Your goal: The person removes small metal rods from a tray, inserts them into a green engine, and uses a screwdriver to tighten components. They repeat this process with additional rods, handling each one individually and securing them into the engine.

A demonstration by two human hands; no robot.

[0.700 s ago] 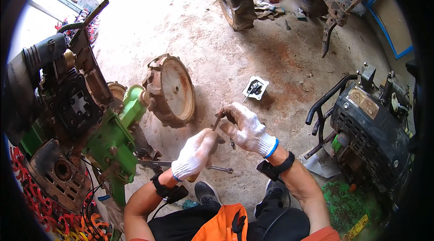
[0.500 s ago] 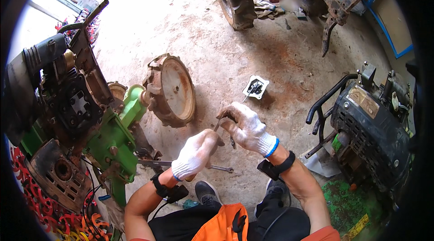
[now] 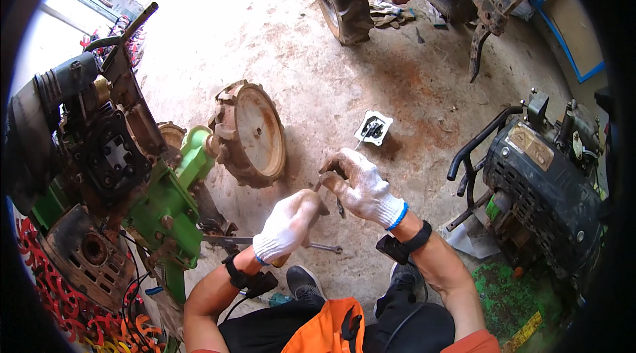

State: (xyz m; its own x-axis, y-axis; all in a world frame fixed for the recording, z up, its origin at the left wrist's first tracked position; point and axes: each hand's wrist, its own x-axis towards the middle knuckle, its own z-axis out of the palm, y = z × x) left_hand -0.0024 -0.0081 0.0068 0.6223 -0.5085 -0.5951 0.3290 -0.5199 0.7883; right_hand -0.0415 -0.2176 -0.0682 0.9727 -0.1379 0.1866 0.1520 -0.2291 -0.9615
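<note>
My left hand (image 3: 286,226), in a white knit glove with darkened fingertips, is closed round a tool whose yellowish handle end (image 3: 281,261) pokes out below the palm. Its kind is hidden by the fingers. My right hand (image 3: 363,188), gloved the same way, is pinched shut just beyond it, fingertips close to the left ones. A small dark metal piece (image 3: 318,184) shows between the two hands; which hand bears it is unclear. Past my right hand stands a white cut-open container (image 3: 362,133) with small dark parts and a thin rod (image 3: 360,145) leaning out.
A spanner (image 3: 326,247) lies on the concrete floor below my hands. To the left stands a green machine (image 3: 162,210) with a lugged wheel (image 3: 255,131). A black engine unit (image 3: 543,184) is at the right. Farther off is another tyre (image 3: 348,5) beneath a rusty frame.
Both hands hold nearly the same pose, with only a very slight shift at the fingertips. The view has moved a little.
</note>
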